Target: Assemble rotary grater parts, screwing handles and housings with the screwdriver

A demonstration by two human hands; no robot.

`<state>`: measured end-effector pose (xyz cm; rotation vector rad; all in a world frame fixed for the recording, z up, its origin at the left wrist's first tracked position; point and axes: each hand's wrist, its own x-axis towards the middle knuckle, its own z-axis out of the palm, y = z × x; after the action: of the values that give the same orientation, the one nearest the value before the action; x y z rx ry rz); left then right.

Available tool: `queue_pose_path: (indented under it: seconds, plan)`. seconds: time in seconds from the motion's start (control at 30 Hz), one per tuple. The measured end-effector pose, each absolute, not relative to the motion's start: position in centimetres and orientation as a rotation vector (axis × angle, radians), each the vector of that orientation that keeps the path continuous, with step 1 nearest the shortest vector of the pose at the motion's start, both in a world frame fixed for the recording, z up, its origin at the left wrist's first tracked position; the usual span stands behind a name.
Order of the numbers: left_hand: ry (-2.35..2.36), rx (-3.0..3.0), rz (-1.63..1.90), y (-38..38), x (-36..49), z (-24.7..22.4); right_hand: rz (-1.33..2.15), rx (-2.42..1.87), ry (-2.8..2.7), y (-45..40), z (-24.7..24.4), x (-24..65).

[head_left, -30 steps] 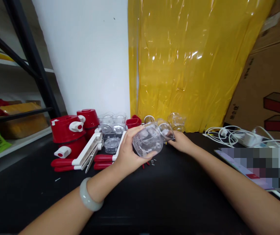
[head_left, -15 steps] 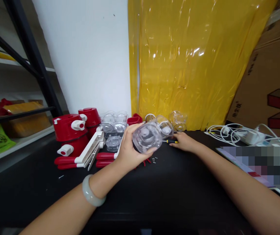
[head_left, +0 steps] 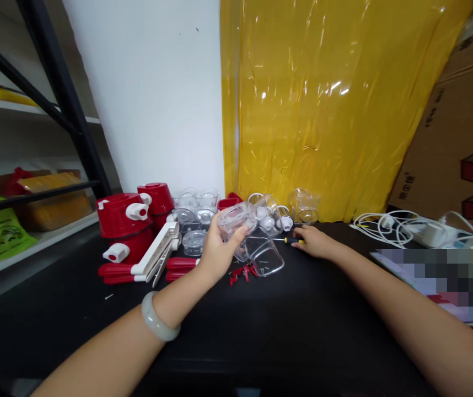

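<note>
My left hand [head_left: 219, 242] is closed around a clear plastic container [head_left: 236, 216], thumb across its near side, holding it tilted above the table. Just below and to its right shows a clear rounded rim [head_left: 266, 259]; I cannot tell whether it belongs to the same piece. My right hand [head_left: 311, 241] rests low on the table, its fingers on the black and yellow handle of a screwdriver [head_left: 293, 240] whose shaft points left. Small red plastic parts [head_left: 243, 273] and several screws lie below the container.
Red housings with white knobs [head_left: 123, 218] and red-and-white handles [head_left: 116, 270] stand at left. Clear cups [head_left: 195, 207] and white coiled parts [head_left: 285, 219] line the back. White cables [head_left: 379, 226] and a pixelated flat item [head_left: 435, 286] lie at right. A yellow plastic sheet [head_left: 323, 110] hangs behind.
My left hand has turned and tilted the clear container and shifted it slightly left and up, uncovering the red parts and white coiled parts. My right hand stays at the screwdriver.
</note>
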<state>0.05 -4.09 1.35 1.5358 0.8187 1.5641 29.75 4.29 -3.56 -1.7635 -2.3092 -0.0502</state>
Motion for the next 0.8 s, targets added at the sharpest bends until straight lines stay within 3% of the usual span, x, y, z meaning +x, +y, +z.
queue_pose_path:
  seconds: [0.8]
  plan:
    - [0.836, 1.521, 1.48, -4.7, 0.0, 2.3, 0.078, -1.525, -2.282, 5.3, -4.2, 30.6]
